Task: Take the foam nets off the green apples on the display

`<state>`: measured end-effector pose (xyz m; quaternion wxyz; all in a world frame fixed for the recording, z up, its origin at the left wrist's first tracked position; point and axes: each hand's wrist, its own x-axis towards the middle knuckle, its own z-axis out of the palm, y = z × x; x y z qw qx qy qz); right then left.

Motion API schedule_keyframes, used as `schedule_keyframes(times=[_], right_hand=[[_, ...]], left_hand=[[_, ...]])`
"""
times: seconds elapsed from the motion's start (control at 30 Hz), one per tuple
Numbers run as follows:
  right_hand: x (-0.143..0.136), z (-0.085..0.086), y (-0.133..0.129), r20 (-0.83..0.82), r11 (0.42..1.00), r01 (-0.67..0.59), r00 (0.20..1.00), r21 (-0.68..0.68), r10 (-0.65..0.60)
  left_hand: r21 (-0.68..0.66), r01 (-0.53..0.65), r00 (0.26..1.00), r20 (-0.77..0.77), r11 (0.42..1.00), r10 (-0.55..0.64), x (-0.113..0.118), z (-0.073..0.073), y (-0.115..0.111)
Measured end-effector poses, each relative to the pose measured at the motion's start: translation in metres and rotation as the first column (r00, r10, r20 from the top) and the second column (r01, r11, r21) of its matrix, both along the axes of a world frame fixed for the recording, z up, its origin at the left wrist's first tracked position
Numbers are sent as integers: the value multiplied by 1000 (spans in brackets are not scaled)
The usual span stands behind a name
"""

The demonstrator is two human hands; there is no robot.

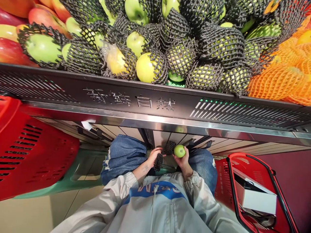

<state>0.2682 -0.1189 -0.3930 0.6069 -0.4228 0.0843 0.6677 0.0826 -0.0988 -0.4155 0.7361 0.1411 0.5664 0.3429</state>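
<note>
One green apple (179,150) is held bare in the right hand (184,157), low between the knees and in front of the bin (136,97). Its skin is smooth and pale green, evenly coloured, with a soft shine and a small dark spot near the middle of the face turned up. No bruise can be made out at this size. The fingers of the right hand are curled round the fruit's lower right side, clamped on it.

A black net (169,147) is gripped in the left hand (155,156) — the fingers are closed on it, and mesh is seen on both sides of the grip. Whether one piece is held or two cannot be told. Its far end lies at the apple's left edge, though contact cannot be confirmed.

As for progress, apple and net are apart. Whether the net is being taken off or put on cannot be judged from this view, but this pair is clearly only part-way handled. In the bin, many green fruits are covered by black nets (206,76) — some fully, others with skin left exposed. Red fruit (11,50) and orange-netted fruit (277,81) are stacked at the sides.
</note>
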Motion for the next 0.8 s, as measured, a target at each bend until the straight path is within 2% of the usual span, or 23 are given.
schedule_keyframes(times=[0.2,0.43,0.5,0.6,0.8], right_hand=[[0,1,0,33,999,37,999,-1,-37],[4,4,-2,47,997,76,996,-8,-76],[4,4,-2,38,998,59,998,-9,-58],[0,4,-3,34,1000,17,999,-7,-17],[-4,-5,-4,74,998,-59,995,-10,59]], left_hand=[[-45,-10,996,-88,999,6,-6,-1,-4],[98,-185,971,-135,978,197,-18,6,6],[129,-150,983,-89,980,162,-17,11,6],[165,-30,1000,11,986,29,-10,20,3],[197,149,974,137,969,-178,-5,29,-1]])
